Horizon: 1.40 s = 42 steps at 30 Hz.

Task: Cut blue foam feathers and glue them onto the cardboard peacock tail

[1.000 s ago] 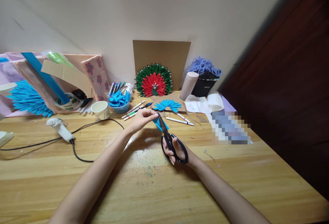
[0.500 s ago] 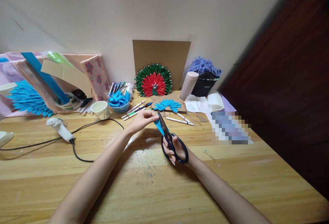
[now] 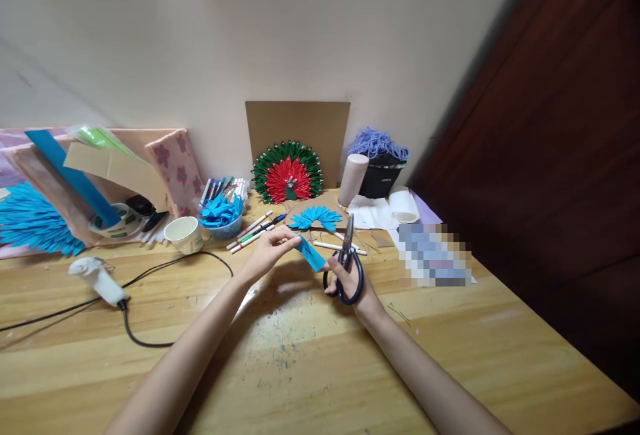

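Between thumb and fingers my left hand (image 3: 273,250) pinches one end of a small blue strip (image 3: 311,254), which looks like paper or felt. The strip slants down to the right, and its other end meets the fingertips of my right hand (image 3: 361,294). That hand has its fingers through the dark handles of the scissors (image 3: 349,248), whose blades point up and away from the strip. Behind my hands, a fan of blue petals (image 3: 317,218) lies on a brown cardboard piece (image 3: 295,208).
A cup of blue pieces (image 3: 221,215), a paper cup (image 3: 183,234) and markers (image 3: 255,224) stand or lie to the left. A corded white glue gun (image 3: 95,278) rests on the table. Along the wall are a red and green peacock (image 3: 289,172), a cylinder (image 3: 353,178) and purple yarn (image 3: 380,144).
The scissors have come away from the blue strip and now point upward. My right fingertips have moved to the strip's lower end. The camera view has shifted slightly.
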Each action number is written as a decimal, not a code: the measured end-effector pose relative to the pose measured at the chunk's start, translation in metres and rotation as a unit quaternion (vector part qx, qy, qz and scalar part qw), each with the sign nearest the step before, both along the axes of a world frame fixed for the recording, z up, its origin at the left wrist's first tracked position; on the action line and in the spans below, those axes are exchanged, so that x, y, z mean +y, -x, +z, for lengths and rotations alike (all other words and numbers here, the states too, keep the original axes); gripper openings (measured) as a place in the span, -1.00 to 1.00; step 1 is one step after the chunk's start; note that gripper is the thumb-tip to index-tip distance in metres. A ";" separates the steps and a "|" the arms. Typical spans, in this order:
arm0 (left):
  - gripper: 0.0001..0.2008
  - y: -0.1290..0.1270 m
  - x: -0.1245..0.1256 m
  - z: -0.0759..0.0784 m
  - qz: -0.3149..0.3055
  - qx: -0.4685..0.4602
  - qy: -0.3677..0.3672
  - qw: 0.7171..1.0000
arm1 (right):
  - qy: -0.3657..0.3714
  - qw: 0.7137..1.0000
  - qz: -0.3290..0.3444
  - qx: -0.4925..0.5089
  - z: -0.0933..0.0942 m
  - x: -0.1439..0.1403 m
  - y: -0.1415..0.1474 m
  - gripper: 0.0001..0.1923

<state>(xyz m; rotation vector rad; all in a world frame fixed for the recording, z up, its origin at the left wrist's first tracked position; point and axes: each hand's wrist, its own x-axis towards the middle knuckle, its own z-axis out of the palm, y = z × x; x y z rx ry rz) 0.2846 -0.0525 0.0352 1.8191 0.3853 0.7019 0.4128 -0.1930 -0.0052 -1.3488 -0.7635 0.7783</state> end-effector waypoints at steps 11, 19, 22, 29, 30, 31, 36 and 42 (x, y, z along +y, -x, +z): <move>-0.73 -0.001 0.004 -0.003 -0.021 0.047 0.018 0.999 | -0.030 0.994 -0.103 0.000 0.000 0.001 -0.005 -0.59; -0.74 0.033 0.048 -0.009 -0.002 0.333 -0.070 0.940 | -0.083 0.992 -0.038 -0.086 0.012 -0.005 -0.010 -0.66; -0.56 0.031 0.035 0.004 0.030 0.351 -0.072 0.933 | -0.102 0.989 0.023 -0.106 0.010 -0.007 -0.011 -0.69; -0.53 0.010 -0.021 0.028 -0.268 0.218 0.073 0.936 | -0.111 0.970 0.215 -0.029 0.016 -0.017 -0.023 -0.68; -0.55 0.008 -0.024 0.026 -0.294 0.213 0.086 0.928 | -0.106 0.966 0.234 -0.024 0.018 -0.019 -0.025 -0.67; -0.56 0.007 -0.027 0.024 -0.313 0.209 0.102 0.921 | -0.098 0.963 0.249 -0.023 0.020 -0.020 -0.028 -0.67; -0.62 0.005 -0.028 0.018 -0.309 0.192 0.163 0.917 | -0.036 0.955 0.286 -0.069 0.022 -0.024 -0.043 -0.68; -0.62 0.003 -0.033 0.012 -0.273 0.175 0.122 0.938 | -0.017 0.952 0.294 -0.081 0.027 -0.029 -0.044 -0.70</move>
